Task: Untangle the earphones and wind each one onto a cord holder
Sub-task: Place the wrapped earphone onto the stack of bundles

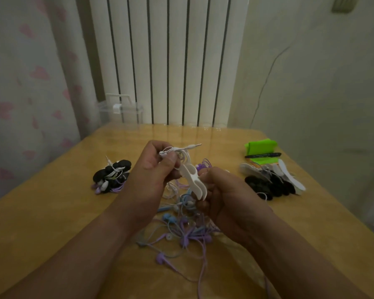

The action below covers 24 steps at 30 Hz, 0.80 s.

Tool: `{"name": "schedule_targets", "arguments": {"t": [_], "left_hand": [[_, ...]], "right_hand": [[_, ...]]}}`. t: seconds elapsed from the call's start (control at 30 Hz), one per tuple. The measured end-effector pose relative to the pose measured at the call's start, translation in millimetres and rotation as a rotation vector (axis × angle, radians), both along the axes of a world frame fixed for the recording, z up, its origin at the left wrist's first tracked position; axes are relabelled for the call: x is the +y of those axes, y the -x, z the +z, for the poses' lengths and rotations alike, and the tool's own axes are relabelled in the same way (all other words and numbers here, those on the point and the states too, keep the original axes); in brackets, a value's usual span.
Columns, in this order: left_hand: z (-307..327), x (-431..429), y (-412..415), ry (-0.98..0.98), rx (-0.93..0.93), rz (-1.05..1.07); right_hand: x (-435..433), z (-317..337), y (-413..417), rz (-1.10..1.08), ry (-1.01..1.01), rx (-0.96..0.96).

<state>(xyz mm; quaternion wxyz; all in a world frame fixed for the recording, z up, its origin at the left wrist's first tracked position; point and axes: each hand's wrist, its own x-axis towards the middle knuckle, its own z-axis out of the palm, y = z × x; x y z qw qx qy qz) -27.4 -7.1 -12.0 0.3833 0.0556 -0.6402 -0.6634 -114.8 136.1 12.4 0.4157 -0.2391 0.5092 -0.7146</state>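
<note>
1. Two hands meet above the middle of the worktop (52, 212). The left hand (153, 167) has its grip closed, thumb and curled fingers pinching a loose coil of the white earphone (183, 155) cord. The right hand (227, 199) also has a closed grip, its fingers curled round the near end of the white cord holder (192, 182).
2. That holder is held in the air between the hands. Its long axis runs slantwise, from its far-left end at the left thumb to its near-right end in the right hand.
3. The earphone's plug (194, 145) sticks out of the coil and points right and slightly far.
4. Winding this earphone looks barely started. The cord is bunched at the holder's far end, and I see no turns along the holder's body.
5. Just under the hands lies the tangle (181, 234) of blue and purple earphones, still knotted together, so most of the sorting is left.
6. At the left sits the finished pile (112, 175), dark holders with white and purple cords on them. I cannot count them.
7. At the right lie the spare holders (272, 180), black and white, enough for more rounds.
8. Beyond them are a green object (260, 146) and a black pen (262, 155).
</note>
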Motion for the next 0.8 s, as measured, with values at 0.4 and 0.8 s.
{"name": "schedule_targets", "arguments": {"t": [0.4, 0.8], "left_hand": [[0.7, 3.0, -2.6, 0.045, -0.01, -0.008], [3.7, 8.4, -2.0, -0.106, 0.025, -0.047]], "right_hand": [[-4.6, -6.6, 4.4, -0.085, 0.007, 0.055], [1.8, -5.5, 4.7, 0.061, 0.067, -0.033]]}}
